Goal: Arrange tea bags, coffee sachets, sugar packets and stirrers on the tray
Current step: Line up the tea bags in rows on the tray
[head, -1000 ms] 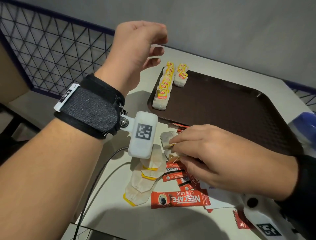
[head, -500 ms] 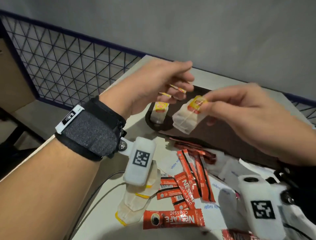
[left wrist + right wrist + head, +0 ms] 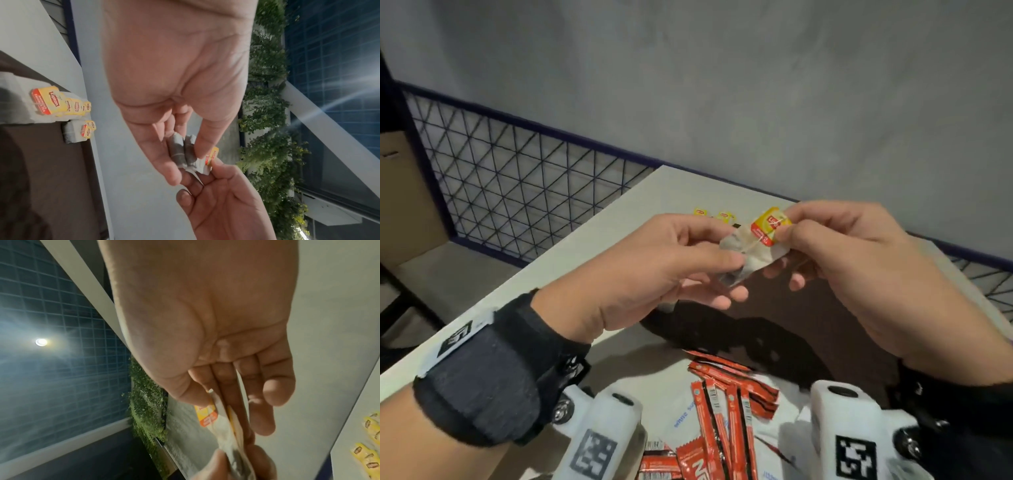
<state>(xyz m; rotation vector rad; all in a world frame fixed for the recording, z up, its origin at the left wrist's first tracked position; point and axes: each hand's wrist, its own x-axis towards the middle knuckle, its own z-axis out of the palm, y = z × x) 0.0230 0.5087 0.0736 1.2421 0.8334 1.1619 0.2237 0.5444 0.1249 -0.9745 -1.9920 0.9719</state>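
both hands pinch one tea bag [image 3: 751, 251] above the tray [image 3: 835, 329]: left hand [image 3: 654, 270] on its pouch, right hand [image 3: 859, 270] on its tag end.

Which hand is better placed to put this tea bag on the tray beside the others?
Probably the left hand: it pinches the tea bag body and is nearer the row; the right hand pinches only the tag end.
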